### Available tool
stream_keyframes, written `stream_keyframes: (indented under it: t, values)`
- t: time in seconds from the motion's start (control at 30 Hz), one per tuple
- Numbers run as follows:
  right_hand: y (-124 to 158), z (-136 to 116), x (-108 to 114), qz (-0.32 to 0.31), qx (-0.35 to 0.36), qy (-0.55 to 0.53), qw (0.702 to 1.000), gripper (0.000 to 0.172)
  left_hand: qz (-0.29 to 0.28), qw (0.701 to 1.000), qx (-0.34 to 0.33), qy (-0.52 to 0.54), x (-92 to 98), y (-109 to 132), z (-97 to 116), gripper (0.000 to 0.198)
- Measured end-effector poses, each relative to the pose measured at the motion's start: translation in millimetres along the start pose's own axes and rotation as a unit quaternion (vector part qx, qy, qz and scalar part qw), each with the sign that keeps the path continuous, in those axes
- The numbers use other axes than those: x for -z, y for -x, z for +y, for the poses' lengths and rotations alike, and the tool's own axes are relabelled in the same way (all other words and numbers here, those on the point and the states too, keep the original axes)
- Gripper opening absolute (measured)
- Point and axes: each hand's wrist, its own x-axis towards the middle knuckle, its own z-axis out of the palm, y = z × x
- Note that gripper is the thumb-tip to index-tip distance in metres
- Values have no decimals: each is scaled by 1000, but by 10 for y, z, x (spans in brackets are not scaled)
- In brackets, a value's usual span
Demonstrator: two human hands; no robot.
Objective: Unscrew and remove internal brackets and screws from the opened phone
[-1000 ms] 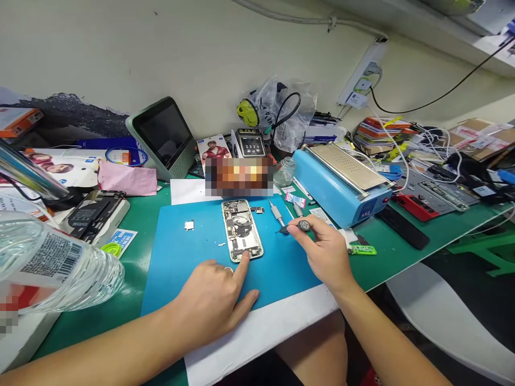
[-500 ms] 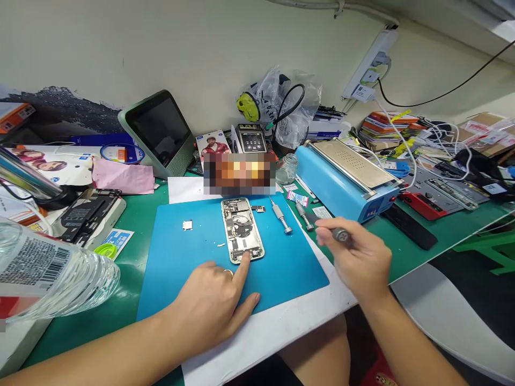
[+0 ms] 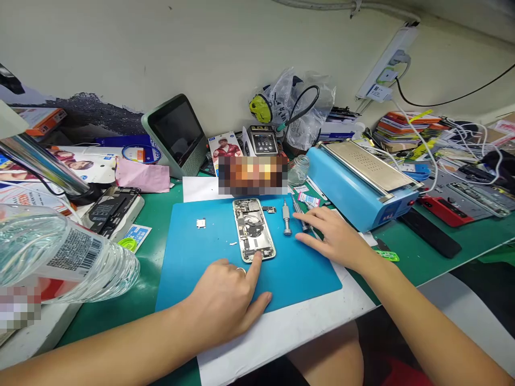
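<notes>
An opened phone (image 3: 254, 230) with its inner parts bare lies on the blue mat (image 3: 193, 284). My left hand (image 3: 231, 295) rests below it, index finger extended onto the phone's bottom end, thumb apart, holding nothing. At the mat's right side, my right hand (image 3: 330, 236) has its fingers spread beside the grey screwdrivers and holds nothing that I can see. One screwdriver (image 3: 286, 219) stands out left of those fingers; another (image 3: 300, 212) is partly hidden by them. Small parts lie on the mat: a silver piece (image 3: 201, 223) at the left and a dark piece (image 3: 269, 209) beside the phone.
A blue machine (image 3: 354, 182) with a metal top plate stands at the right. A large clear bottle (image 3: 92, 257) is at the left, near another opened phone (image 3: 112, 212). Behind the mat are a screen device (image 3: 175, 131), a glass jar (image 3: 298, 170) and boxes.
My right hand has let go of the dark-handled tool, moved left to the screwdrivers and opened. My left finger stays on the phone. The camera view has shifted slightly left.
</notes>
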Motion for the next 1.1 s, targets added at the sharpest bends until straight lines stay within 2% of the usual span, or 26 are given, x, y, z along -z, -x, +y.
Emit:
stream_keyframes:
  t: [0.07,0.13,0.33,0.73,1.1]
  values:
    - [-15,-40,-42,-5,5,2,1000,50,0,1000,-1,1,1,-1,-2,56]
    - [-44,-87,-95,-7,10,3,1000,49,1,1000,-3,2,-2,0,-5,58]
    - [-145,-178,-183,-10,24,4,1000,27,2,1000,-5,2,-12,3,-9,63]
    - [-174,18,-157,2,88,2,996,23,-1,1000,-7,-3,12,-5,-6,61]
    - [-191,52,-108,-15,73,-10,997,17,3,1000,-7,-3,6,-7,-14,62]
